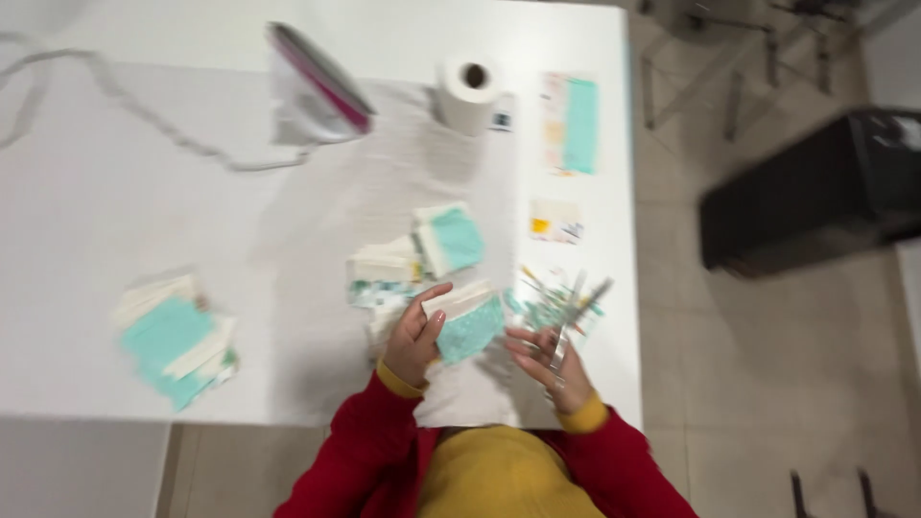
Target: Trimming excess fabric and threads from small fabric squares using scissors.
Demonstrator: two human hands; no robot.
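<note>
Head view, blurred. Left hand (414, 338): grip pinched on a teal-and-white fabric piece (468, 324) at the near desk (86, 192) edge. Right hand (552, 363): fingers around thin metal scissors (574, 309); closure cannot be told. Surrounding: one iron (312, 91) with cord, one paper roll (468, 93), three fabric stacks (175, 338) (449, 238) (384, 270), scraps (539, 305), two flat patches (570, 123) (555, 221). Nothing obstructing either hand.

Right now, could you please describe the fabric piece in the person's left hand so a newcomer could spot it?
On the white table, look at the near edge in front of the person. The left hand grips a turquoise fabric piece with a white strip on top. Unlike the other stacks, it is lifted in the hand.
</note>
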